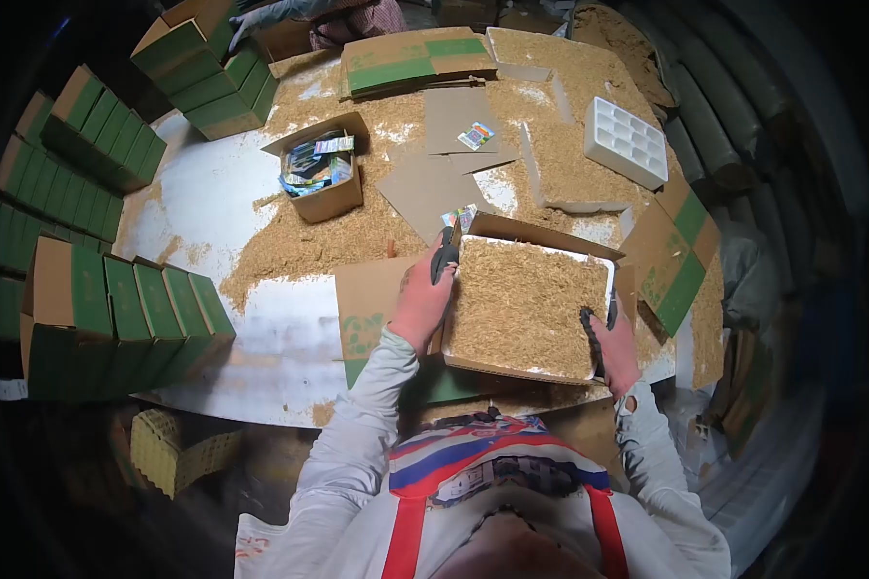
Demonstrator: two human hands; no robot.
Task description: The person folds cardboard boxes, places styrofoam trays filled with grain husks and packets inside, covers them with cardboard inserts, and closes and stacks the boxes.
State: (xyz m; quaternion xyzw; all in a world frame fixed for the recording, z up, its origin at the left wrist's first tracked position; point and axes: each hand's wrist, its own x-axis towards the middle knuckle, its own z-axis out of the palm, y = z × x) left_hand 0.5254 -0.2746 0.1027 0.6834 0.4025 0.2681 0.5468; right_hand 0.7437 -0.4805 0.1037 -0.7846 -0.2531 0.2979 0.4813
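Note:
In front of me is an open cardboard box (550, 232), filled to the top with wood shavings (526, 304). The white rim of a foam tray (608, 280) shows around the shavings. My left hand (427, 299), in a pink glove with dark fingertips, grips the box's left side. On the opposite side my right hand (613, 349), gloved alike, is closed on the box edge, with its dark thumb over the rim. Just beyond my left hand lies a small colourful packet (462, 216). Beneath the box, a flat green-printed cardboard piece (365, 318) is partly hidden.
Shavings cover much of the table (290, 309). A small carton (333, 201) holds packets. A white compartment tray (628, 143) lies at right. Green boxes (116, 309) line the left, and flattened cartons (415, 60) lie at the back. Another person's gloved hand (246, 24) touches stacked boxes.

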